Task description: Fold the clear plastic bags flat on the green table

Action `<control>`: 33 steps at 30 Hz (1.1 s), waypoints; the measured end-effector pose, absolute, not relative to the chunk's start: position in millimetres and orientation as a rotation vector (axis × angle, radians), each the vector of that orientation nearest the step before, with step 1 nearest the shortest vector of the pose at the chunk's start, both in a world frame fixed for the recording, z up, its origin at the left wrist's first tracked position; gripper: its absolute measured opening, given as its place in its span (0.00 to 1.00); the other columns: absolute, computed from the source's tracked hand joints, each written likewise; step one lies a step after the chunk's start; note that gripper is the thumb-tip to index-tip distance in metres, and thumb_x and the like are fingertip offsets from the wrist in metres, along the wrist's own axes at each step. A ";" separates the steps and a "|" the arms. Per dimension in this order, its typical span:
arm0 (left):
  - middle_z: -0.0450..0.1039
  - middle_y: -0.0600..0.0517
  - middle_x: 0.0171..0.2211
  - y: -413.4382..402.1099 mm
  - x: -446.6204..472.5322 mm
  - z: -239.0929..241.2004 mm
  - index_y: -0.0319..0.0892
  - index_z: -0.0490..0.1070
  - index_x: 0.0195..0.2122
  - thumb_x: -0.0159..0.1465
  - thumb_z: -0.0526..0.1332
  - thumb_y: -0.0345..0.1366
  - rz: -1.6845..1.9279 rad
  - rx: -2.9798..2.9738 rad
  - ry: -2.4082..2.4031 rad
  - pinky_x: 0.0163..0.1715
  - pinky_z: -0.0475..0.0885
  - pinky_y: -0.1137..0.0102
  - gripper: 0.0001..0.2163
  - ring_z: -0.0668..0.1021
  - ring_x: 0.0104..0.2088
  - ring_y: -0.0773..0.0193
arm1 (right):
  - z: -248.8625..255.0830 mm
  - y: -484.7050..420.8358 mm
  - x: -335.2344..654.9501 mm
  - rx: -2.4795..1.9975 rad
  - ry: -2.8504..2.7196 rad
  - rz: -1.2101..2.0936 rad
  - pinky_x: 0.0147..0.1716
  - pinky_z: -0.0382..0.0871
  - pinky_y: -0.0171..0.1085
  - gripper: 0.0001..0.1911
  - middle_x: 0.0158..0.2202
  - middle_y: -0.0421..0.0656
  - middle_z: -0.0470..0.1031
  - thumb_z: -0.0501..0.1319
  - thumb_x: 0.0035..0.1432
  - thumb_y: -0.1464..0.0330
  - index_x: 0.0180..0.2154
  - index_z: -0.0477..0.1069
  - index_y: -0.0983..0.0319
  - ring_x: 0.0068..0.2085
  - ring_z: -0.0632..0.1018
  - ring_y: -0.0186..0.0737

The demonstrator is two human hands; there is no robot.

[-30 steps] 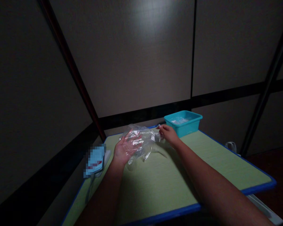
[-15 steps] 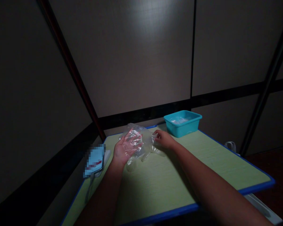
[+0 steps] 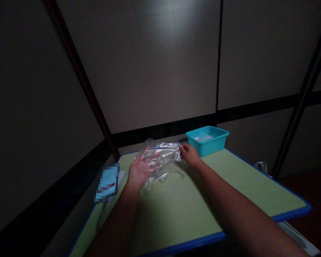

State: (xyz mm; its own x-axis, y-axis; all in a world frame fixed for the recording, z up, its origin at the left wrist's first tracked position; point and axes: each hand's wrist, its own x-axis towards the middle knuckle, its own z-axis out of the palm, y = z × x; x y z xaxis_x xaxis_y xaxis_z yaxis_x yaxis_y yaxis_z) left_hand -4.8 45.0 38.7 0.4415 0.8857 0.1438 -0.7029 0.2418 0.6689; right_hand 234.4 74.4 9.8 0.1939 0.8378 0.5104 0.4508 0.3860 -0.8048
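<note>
A crumpled clear plastic glove (image 3: 164, 154) hangs a little above the far end of the green table (image 3: 192, 207). My left hand (image 3: 142, 170) is palm up with fingers spread, and the clear plastic lies over its fingers. My right hand (image 3: 189, 155) pinches the glove's right edge between thumb and fingers. More clear plastic dangles below the left hand down to the table top.
A teal plastic tub (image 3: 207, 139) with something pale inside stands at the table's far right corner. A blurred blue packet (image 3: 107, 182) lies on the left edge, over a cable. The table has a blue rim. Dark wall panels rise close behind.
My right hand has moved back to the right and slightly up, pulling the glove's edge taut across the left fingers. The left hand has stayed almost in place.
</note>
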 end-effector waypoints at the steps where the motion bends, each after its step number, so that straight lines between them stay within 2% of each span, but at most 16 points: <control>1: 0.63 0.41 0.54 44.9 -4.7 38.8 0.45 0.57 0.57 0.63 0.48 0.42 1.114 0.733 0.294 0.46 0.65 0.49 0.21 0.68 0.52 0.48 | 10.8 74.9 234.8 -1.238 -1.418 0.403 0.21 0.55 0.32 0.19 0.18 0.39 0.66 0.49 0.56 0.56 0.21 0.62 0.60 0.21 0.66 0.33; 4: 0.63 0.41 0.54 44.7 -4.8 38.7 0.46 0.57 0.57 0.63 0.47 0.42 1.123 0.725 0.299 0.46 0.65 0.49 0.21 0.68 0.52 0.48 | 13.8 74.8 235.0 -1.205 -1.344 0.439 0.20 0.56 0.32 0.22 0.17 0.38 0.64 0.47 0.55 0.51 0.20 0.60 0.60 0.21 0.66 0.33; 13: 0.60 0.42 0.56 45.7 -5.4 37.0 0.52 0.53 0.58 0.64 0.46 0.44 1.088 0.795 0.250 0.47 0.62 0.47 0.21 0.66 0.54 0.49 | 22.1 67.2 229.3 -0.954 -1.075 0.737 0.17 0.57 0.32 0.26 0.16 0.38 0.63 0.52 0.48 0.44 0.21 0.60 0.60 0.17 0.63 0.31; 16: 0.60 0.42 0.56 44.2 -4.9 38.9 0.52 0.54 0.58 0.64 0.46 0.44 1.105 0.779 0.250 0.47 0.62 0.47 0.20 0.66 0.54 0.48 | 25.0 63.4 228.4 -0.945 -1.087 0.819 0.16 0.59 0.31 0.26 0.19 0.39 0.65 0.49 0.49 0.43 0.24 0.61 0.60 0.18 0.65 0.30; 19: 0.60 0.42 0.56 42.7 -4.9 40.5 0.52 0.54 0.58 0.64 0.47 0.43 1.105 0.767 0.239 0.47 0.62 0.46 0.20 0.66 0.54 0.48 | 24.7 60.8 225.5 -0.942 -1.173 0.899 0.16 0.59 0.30 0.24 0.21 0.37 0.67 0.56 0.46 0.46 0.31 0.63 0.60 0.18 0.66 0.30; 21: 0.59 0.42 0.57 42.6 -5.4 40.6 0.52 0.54 0.58 0.63 0.48 0.43 1.098 0.772 0.228 0.48 0.61 0.46 0.21 0.66 0.54 0.47 | 22.0 61.6 223.6 -0.958 -1.232 0.864 0.15 0.58 0.30 0.23 0.19 0.35 0.66 0.62 0.41 0.50 0.33 0.64 0.60 0.17 0.65 0.30; 23: 0.59 0.42 0.57 43.2 -6.1 39.9 0.51 0.54 0.58 0.63 0.48 0.44 1.093 0.774 0.223 0.48 0.62 0.46 0.21 0.65 0.54 0.47 | 18.1 64.7 223.8 -0.981 -1.268 0.793 0.15 0.57 0.30 0.20 0.17 0.34 0.65 0.64 0.40 0.53 0.29 0.64 0.61 0.16 0.65 0.30; 25: 0.59 0.42 0.56 44.0 -6.8 39.0 0.51 0.53 0.58 0.63 0.48 0.44 1.089 0.778 0.219 0.48 0.61 0.46 0.21 0.65 0.55 0.47 | 14.5 68.9 226.8 -1.018 -1.271 0.713 0.16 0.57 0.30 0.18 0.16 0.35 0.64 0.61 0.43 0.54 0.25 0.63 0.61 0.16 0.65 0.30; 28: 0.59 0.43 0.56 44.5 -7.0 38.5 0.52 0.52 0.59 0.64 0.47 0.44 1.094 0.795 0.212 0.48 0.61 0.46 0.22 0.64 0.55 0.48 | 11.9 73.8 234.1 -1.109 -1.232 0.573 0.18 0.58 0.31 0.20 0.14 0.36 0.63 0.54 0.50 0.51 0.20 0.60 0.61 0.17 0.65 0.32; 30: 0.59 0.43 0.57 43.9 -6.7 39.3 0.52 0.51 0.59 0.64 0.47 0.44 1.100 0.804 0.211 0.48 0.60 0.46 0.22 0.64 0.55 0.48 | 13.2 74.6 237.7 -1.149 -1.174 0.475 0.20 0.59 0.33 0.23 0.16 0.37 0.64 0.49 0.53 0.49 0.21 0.61 0.61 0.18 0.66 0.33; 33: 0.58 0.44 0.57 41.2 -6.1 42.5 0.53 0.50 0.59 0.64 0.46 0.45 1.085 0.821 0.204 0.48 0.60 0.45 0.22 0.65 0.54 0.48 | 20.7 70.5 237.5 -1.151 -1.098 0.293 0.27 0.63 0.35 0.21 0.23 0.39 0.68 0.49 0.54 0.50 0.27 0.63 0.61 0.25 0.69 0.36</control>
